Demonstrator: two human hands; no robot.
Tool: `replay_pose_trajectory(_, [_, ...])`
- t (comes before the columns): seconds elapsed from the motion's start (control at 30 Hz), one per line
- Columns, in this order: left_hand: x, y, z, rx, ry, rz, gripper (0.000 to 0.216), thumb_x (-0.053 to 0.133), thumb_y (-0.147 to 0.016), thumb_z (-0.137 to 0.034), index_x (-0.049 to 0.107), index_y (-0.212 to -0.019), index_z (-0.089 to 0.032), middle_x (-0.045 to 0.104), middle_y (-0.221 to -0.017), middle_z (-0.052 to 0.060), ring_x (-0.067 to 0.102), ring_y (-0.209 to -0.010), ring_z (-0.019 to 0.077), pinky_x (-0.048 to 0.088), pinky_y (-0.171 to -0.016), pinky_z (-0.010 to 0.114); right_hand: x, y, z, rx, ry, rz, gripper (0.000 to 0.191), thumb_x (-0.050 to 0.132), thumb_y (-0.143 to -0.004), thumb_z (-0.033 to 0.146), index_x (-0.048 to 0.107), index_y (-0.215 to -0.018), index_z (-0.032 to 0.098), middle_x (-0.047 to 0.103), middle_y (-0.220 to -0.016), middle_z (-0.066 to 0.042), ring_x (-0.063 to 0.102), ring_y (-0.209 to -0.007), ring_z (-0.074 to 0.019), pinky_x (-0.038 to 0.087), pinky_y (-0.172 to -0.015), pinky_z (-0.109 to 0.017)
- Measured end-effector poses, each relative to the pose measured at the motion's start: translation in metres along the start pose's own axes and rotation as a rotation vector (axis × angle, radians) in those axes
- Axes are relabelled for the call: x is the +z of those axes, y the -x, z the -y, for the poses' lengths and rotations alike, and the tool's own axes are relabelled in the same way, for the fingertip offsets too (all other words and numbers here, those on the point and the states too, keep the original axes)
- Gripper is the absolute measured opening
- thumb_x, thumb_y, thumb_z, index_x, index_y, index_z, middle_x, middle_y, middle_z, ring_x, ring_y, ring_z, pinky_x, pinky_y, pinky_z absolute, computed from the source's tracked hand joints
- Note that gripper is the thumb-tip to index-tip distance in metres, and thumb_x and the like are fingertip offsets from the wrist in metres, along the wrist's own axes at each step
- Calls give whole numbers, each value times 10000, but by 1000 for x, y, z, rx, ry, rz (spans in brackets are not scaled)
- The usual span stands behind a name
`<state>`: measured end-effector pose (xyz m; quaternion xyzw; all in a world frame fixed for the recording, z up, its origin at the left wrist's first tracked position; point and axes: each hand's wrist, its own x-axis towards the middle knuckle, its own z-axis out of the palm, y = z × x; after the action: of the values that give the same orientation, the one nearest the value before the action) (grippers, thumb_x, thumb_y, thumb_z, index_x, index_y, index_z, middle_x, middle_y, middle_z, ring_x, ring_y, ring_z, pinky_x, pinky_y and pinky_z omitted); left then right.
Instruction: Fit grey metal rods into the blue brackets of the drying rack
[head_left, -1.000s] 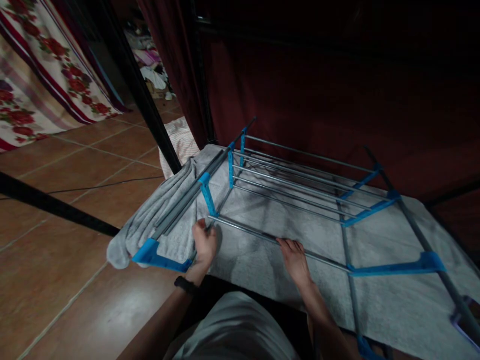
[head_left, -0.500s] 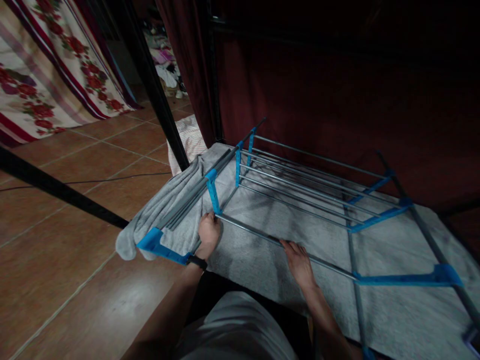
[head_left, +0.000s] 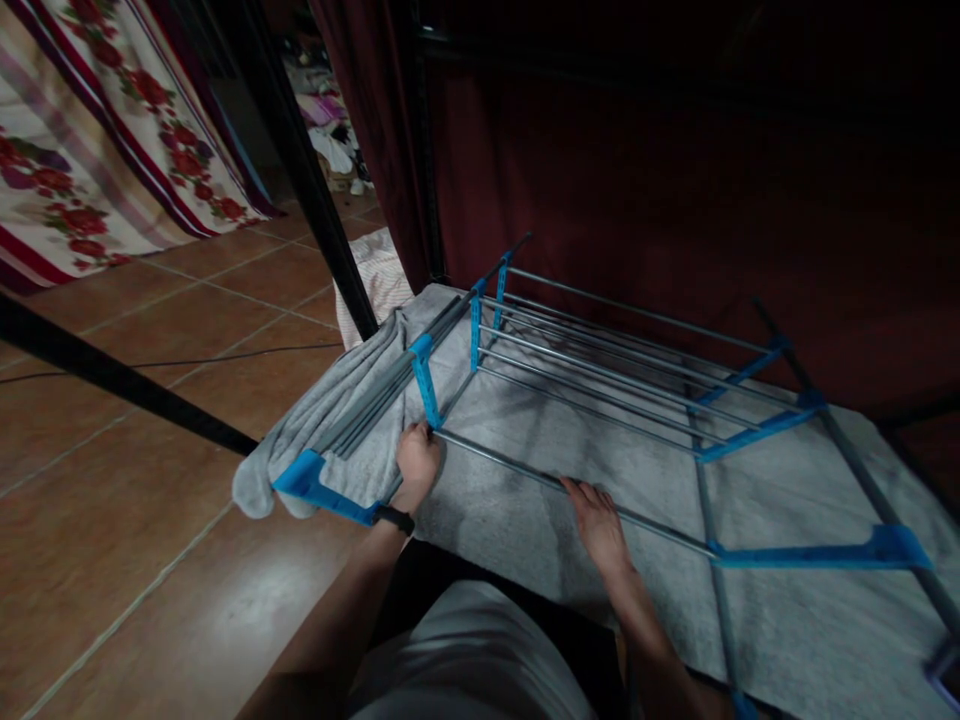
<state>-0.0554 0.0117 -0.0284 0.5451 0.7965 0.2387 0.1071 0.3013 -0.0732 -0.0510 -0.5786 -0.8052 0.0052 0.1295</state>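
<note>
A rack of grey metal tubes with blue plastic brackets lies on a grey blanket. My left hand is closed round the frame at the near tube's left end, just below a bracket; its fingertips are partly hidden. Farther right, my right hand has its fingers curled over the same near tube. Several cross tubes run between the brackets behind it. A bundle of loose grey tubes lies on the blanket left of my left hand.
Black metal posts rise at the left of the blanket-covered surface. Dark red cloth hangs behind it. A floral curtain hangs over the tiled floor, where a thin cable runs. A dark object sits at the lower right edge.
Both hands keep their places on the near tube. The right end of the rack has shifted very slightly; little else differs.
</note>
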Motion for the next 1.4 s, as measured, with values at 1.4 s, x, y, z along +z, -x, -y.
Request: replay_pose_trajectory(1.4, [7, 2, -5, 9, -10, -42, 256, 485, -884, -221, 704, -979, -129, 670, -933, 143, 625, -918, 262, 466, -847, 363, 14, -5, -15, -1, -60, 2, 580, 378, -900, 39, 555, -1412, 248, 709, -1193, -95, 644, -1037, -265, 487, -982, -440])
